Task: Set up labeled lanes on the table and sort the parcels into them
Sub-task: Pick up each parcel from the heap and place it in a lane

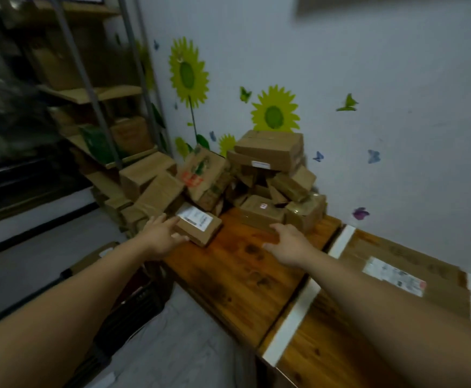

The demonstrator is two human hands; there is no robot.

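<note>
A heap of brown cardboard parcels (267, 166) is piled against the wall at the far end of the wooden table (237, 273). In front of it lies a small parcel with a white label (200, 224); my left hand (162, 236) touches its near left corner with fingers stretched out. My right hand (290, 245) reaches with spread fingers toward a flat parcel with a red mark (259, 212), just short of it. White tape strips (294, 315) cross the table as lane lines. A large flat parcel with a shipping label (402, 270) lies in the lane to the right.
A metal shelf rack (99, 107) with more boxes stands at the left, and further parcels (144, 177) spill down beside the table. A dark crate (133, 306) sits on the floor under my left arm. The wall carries sunflower stickers (275, 113).
</note>
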